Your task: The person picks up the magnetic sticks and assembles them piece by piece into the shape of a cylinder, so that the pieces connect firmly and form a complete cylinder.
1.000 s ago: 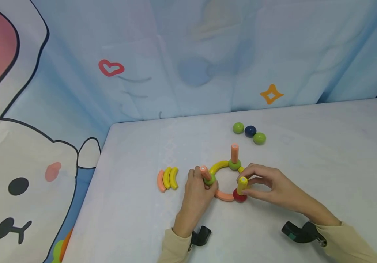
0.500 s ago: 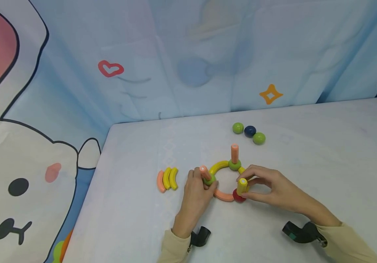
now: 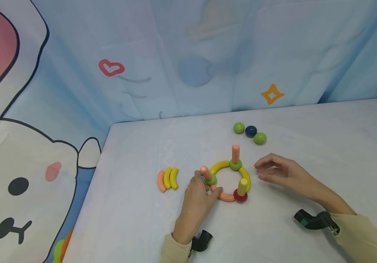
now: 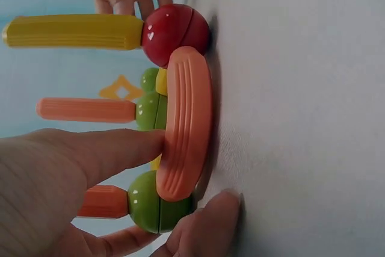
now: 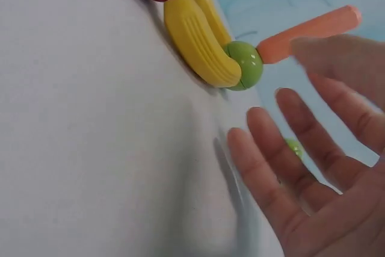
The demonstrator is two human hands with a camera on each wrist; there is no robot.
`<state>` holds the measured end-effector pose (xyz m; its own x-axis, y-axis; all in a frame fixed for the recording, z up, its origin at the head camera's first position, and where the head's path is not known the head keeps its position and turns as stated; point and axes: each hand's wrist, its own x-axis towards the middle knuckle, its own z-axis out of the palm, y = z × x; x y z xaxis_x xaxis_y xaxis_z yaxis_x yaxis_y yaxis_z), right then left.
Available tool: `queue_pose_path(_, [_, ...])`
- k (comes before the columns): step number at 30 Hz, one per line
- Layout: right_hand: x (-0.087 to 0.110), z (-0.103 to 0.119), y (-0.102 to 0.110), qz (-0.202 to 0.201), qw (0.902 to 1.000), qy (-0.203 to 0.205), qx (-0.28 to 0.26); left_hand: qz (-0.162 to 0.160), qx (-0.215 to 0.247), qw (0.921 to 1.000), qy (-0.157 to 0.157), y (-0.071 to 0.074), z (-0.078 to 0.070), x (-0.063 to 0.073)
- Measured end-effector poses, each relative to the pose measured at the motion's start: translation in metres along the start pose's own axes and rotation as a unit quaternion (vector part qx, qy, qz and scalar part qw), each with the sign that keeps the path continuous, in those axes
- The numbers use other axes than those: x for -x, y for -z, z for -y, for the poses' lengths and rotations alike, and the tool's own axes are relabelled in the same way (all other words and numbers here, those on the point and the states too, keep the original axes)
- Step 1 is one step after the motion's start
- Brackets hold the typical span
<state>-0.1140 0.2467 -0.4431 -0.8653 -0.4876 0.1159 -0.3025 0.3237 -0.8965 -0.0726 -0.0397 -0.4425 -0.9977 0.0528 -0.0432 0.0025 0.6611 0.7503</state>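
A ring of magnetic building pieces lies on the table, its curved bars joined by balls. My left hand (image 3: 196, 204) is at its left side, thumb touching the orange curved bar (image 4: 187, 124), other fingers beside the green ball (image 4: 157, 201). An orange rod (image 3: 204, 171) leans from that ball. At the front right, a yellow rod (image 3: 242, 187) stands on the red ball (image 3: 240, 196). Another orange rod (image 3: 236, 153) rises from the back green ball (image 3: 236, 165). My right hand (image 3: 285, 173), fingers relaxed, hovers apart to the right of the yellow curved bar (image 5: 201, 43), holding nothing.
Left of the ring lie one loose orange curved bar (image 3: 161, 181) and two yellow curved bars (image 3: 170, 178). Behind it sit two green balls, including the front green ball (image 3: 260, 138), and a dark blue ball (image 3: 251, 131). A printed curtain (image 3: 175, 54) hangs behind the table.
My right hand has let go near the yellow rod and red ball and moved away to the right. My left thumb has shifted from the green ball onto the orange curved bar.
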Motion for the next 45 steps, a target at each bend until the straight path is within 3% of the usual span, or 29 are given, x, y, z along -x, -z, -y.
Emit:
queue_pose_path(5, [0.003,0.005,-0.010,0.019,0.9987,-0.002,0.048,-0.018,-0.050,0.9976,-0.045,0.003,0.005,-0.005])
queue_pose_path(10, [0.010,0.014,-0.020,0.023,0.9955,0.010,0.092,-0.027,-0.045,0.9942,-0.094,0.005,0.008,-0.009])
queue_pose_path(17, [0.020,0.021,-0.031,0.011,0.9882,0.017,0.152,0.046,-0.008,0.9962,-0.073,0.011,0.004,-0.004])
queue_pose_path(23, [0.021,0.024,-0.028,0.000,0.9836,0.015,0.180,0.110,-0.007,0.9905,-0.081,0.018,0.002,0.006])
queue_pose_path(26, [0.021,0.024,-0.026,0.004,0.9829,0.016,0.184,0.121,-0.023,0.9874,-0.099,0.020,0.003,0.009])
queue_pose_path(32, [0.021,0.024,-0.010,0.046,0.9839,-0.003,0.173,0.105,-0.027,0.9797,-0.168,0.023,0.005,0.009])
queue_pose_path(35, [0.014,0.024,0.002,0.038,0.9855,0.020,0.164,0.099,-0.017,0.9767,-0.189,0.024,0.005,0.007])
queue_pose_path(40, [-0.013,0.025,0.007,0.006,0.9909,0.039,0.129,0.110,-0.009,0.9769,-0.183,0.024,0.005,0.004])
queue_pose_path(45, [-0.042,0.027,-0.002,0.027,0.9941,0.027,0.102,0.116,-0.001,0.9750,-0.189,0.021,0.005,0.003])
